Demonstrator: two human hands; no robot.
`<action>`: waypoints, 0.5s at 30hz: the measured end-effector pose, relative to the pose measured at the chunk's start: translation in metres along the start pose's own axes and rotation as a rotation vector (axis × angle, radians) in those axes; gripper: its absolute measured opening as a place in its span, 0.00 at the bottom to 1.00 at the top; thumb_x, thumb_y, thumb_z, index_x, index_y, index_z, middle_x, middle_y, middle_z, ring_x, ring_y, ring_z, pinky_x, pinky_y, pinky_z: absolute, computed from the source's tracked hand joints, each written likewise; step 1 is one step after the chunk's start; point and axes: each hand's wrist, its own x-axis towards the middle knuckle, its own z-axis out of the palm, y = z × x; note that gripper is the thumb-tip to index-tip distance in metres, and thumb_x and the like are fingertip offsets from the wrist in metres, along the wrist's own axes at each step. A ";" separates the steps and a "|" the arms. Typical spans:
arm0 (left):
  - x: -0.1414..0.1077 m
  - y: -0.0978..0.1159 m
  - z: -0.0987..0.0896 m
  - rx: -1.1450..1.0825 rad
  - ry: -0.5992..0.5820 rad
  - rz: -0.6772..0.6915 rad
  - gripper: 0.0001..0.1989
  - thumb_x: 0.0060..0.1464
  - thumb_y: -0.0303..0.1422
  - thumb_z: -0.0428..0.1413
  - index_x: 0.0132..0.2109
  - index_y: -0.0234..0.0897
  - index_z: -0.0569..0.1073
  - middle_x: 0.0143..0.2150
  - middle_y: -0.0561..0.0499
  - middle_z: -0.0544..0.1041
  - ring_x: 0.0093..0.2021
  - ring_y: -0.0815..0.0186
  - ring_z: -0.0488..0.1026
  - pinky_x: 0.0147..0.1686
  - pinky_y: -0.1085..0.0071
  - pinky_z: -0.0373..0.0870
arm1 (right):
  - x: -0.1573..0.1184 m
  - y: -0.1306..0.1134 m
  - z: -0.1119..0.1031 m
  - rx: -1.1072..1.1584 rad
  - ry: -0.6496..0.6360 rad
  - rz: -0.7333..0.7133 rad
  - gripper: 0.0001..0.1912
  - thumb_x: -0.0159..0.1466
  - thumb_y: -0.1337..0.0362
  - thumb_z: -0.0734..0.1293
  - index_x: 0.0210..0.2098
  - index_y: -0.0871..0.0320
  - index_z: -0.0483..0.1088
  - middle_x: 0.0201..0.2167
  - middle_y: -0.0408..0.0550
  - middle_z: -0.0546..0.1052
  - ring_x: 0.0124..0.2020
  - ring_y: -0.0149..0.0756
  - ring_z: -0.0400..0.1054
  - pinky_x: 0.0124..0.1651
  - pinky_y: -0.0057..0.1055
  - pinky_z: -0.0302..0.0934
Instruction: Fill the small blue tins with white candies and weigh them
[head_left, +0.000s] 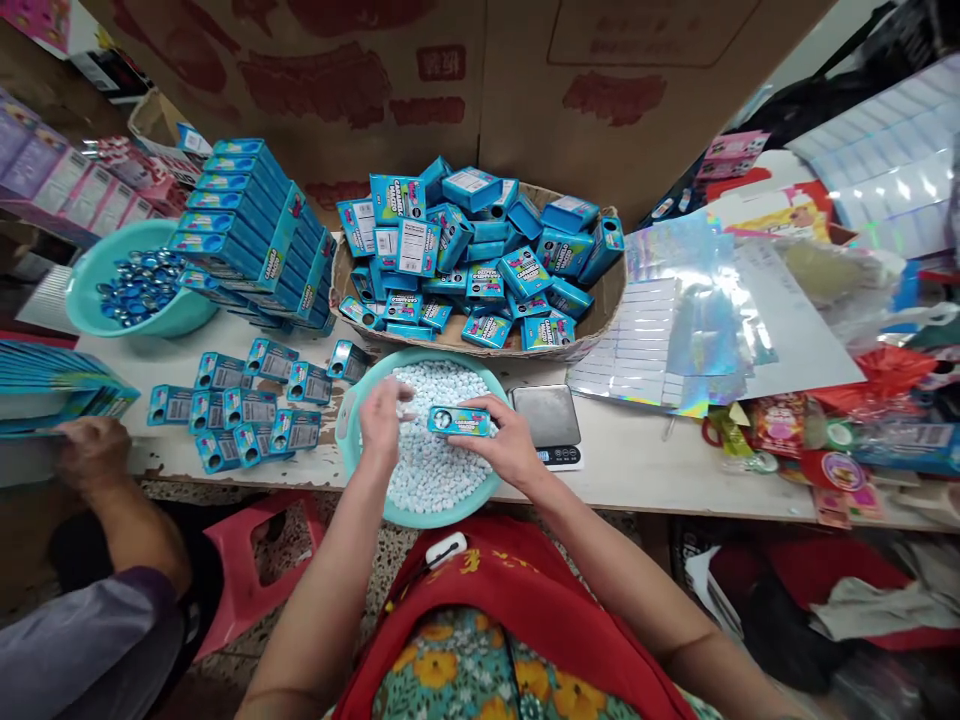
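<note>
My right hand [510, 440] is closed around a small blue candy box [459, 420], its printed face and round window turned upward. It is held over a light turquoise basin [367, 375] filled with small white candies [442, 480]. To the left of the box is my left hand [381, 418], also over the candies. Its fingers point toward the box and are smeared by motion, so whether they pinch anything is unclear. Just right of the basin lies a small digital scale [547, 415] with a lit display.
Behind the basin stands a cardboard tray [592, 345] heaped with blue boxes. More boxes lie loose [247, 407] and stacked [240, 230] at left, near a basin of blue shiny pieces [90, 295]. A co-worker's hand [94, 455] is far left. Shiny sheets [697, 330] lie right.
</note>
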 end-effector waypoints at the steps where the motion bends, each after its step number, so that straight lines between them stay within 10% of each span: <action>1: 0.003 -0.011 -0.006 0.201 -0.071 0.032 0.17 0.50 0.48 0.55 0.31 0.37 0.72 0.33 0.47 0.74 0.36 0.62 0.72 0.29 0.71 0.68 | 0.001 0.000 -0.003 -0.003 0.003 -0.005 0.20 0.49 0.57 0.76 0.39 0.55 0.73 0.36 0.44 0.72 0.40 0.38 0.68 0.46 0.34 0.61; 5: 0.018 -0.025 -0.020 0.652 -0.212 0.189 0.16 0.53 0.42 0.54 0.45 0.39 0.75 0.48 0.44 0.73 0.49 0.55 0.70 0.41 0.63 0.69 | -0.005 -0.001 -0.025 0.023 0.064 0.040 0.21 0.49 0.56 0.76 0.40 0.55 0.72 0.37 0.45 0.73 0.39 0.37 0.68 0.44 0.34 0.63; 11: 0.094 0.033 -0.003 1.116 0.059 0.532 0.20 0.57 0.37 0.49 0.56 0.37 0.67 0.51 0.40 0.70 0.53 0.52 0.65 0.50 0.58 0.63 | -0.025 0.030 -0.085 -0.110 0.620 0.161 0.25 0.48 0.54 0.74 0.41 0.58 0.70 0.35 0.46 0.75 0.35 0.37 0.69 0.41 0.37 0.65; 15: 0.169 0.050 0.011 1.608 -0.157 0.377 0.26 0.51 0.34 0.54 0.58 0.37 0.65 0.54 0.35 0.67 0.56 0.42 0.60 0.48 0.51 0.61 | -0.025 0.082 -0.103 -0.294 0.746 0.161 0.25 0.49 0.52 0.73 0.42 0.59 0.70 0.37 0.48 0.74 0.38 0.39 0.68 0.45 0.40 0.64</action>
